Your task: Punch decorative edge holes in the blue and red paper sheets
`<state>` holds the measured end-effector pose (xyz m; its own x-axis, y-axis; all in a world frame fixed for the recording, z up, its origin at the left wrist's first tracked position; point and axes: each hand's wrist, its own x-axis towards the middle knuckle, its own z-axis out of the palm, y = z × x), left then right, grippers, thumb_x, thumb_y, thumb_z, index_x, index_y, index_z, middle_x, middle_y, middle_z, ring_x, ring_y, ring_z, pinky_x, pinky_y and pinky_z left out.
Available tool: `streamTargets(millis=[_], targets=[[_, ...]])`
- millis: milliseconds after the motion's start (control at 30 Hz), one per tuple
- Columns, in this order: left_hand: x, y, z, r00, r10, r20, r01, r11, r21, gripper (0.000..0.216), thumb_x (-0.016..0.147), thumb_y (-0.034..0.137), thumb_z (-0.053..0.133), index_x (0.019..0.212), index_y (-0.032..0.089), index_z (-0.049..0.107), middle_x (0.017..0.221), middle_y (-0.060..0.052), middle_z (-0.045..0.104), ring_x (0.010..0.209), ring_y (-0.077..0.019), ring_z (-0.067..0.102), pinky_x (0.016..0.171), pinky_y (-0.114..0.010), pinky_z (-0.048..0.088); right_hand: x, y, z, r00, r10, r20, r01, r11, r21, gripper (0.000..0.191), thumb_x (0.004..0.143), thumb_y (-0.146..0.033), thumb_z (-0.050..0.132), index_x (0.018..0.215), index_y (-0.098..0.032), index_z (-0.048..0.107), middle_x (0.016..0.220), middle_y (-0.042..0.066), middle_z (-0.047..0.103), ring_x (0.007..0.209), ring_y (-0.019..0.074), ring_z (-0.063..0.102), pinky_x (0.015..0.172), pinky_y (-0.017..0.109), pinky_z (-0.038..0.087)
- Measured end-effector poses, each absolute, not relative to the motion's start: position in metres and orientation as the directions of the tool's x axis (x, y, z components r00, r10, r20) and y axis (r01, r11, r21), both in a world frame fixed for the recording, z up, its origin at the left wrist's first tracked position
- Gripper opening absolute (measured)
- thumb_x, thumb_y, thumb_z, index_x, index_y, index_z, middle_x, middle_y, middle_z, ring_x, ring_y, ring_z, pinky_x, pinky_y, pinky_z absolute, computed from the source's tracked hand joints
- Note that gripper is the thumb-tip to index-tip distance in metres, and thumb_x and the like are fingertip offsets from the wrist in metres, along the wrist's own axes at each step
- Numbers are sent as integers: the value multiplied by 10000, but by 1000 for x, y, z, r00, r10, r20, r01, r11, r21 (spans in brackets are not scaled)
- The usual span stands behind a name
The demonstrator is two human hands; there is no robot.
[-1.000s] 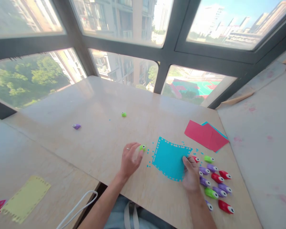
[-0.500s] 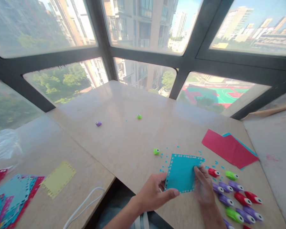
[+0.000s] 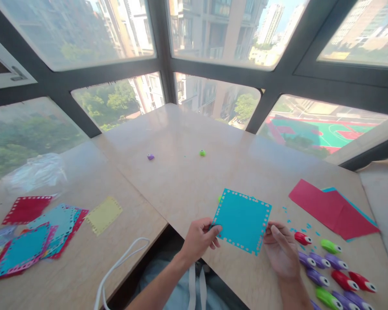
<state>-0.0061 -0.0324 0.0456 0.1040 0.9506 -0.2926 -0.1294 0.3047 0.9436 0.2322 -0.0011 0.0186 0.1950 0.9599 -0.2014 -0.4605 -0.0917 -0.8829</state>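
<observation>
A square sheet of blue paper with small shapes punched along all its edges is held up in front of me, slightly tilted. My left hand pinches its left edge, thumb on top and fingers beneath. At the right edge, the thumb and fingers of my right hand close on the border. To the right of that hand lie several craft punches, among them a red punch, a green punch and a purple punch. Another green punch is mostly hidden behind the paper.
Tiny blue paper bits lie scattered near the punches. Folded red paper rests at the right. On the left are a yellow punched sheet, a pile of punched sheets, a plastic bag and a white cable.
The blue sheet has been turned and raised flatter toward me, and now covers most of the nearby green punch. My left thumb has shifted to its left edge. The view has swung left.
</observation>
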Motion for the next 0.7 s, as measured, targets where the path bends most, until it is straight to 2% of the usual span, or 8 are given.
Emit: streamTargets(millis=[267,400,500,567,700], targets=[[-28,-33,48,14,954,-300,-191,297,935,431,728,564,727,671,144,647,516,-29,637,440,-111,572,460,-208,460,233,0,15,120,979,-166,-441,-97,-892,205,679,-377,821,831,-255,755,763,25,684,638,135,587,591,274,484],[-46,-31,50,-96,932,-349,-326,302,896,439,668,544,796,682,134,640,537,-22,645,455,-118,598,452,-207,487,233,2,12,135,975,-175,-435,-100,-895,208,680,-380,816,845,-268,757,768,33,692,645,147,589,581,287,483],[-64,-28,51,-248,864,-437,-533,255,807,401,614,431,869,750,131,641,599,-4,665,505,-123,643,463,-192,528,231,2,14,151,969,-195,-433,-112,-894,227,663,-388,828,831,-253,757,771,37,695,651,144,595,585,279,485],[-77,-25,51,-370,781,-504,-631,186,753,325,636,308,871,765,136,628,615,9,672,505,-116,654,462,-172,542,230,2,16,151,967,-204,-433,-121,-893,240,655,-395,834,821,-241,756,769,36,696,648,138,596,590,272,486],[-101,-18,54,-536,618,-575,-700,55,712,71,804,86,669,808,137,619,666,1,703,520,-106,670,466,-151,555,227,3,20,138,969,-207,-441,-127,-888,256,658,-412,832,814,-224,755,761,33,695,616,125,587,595,264,481]])
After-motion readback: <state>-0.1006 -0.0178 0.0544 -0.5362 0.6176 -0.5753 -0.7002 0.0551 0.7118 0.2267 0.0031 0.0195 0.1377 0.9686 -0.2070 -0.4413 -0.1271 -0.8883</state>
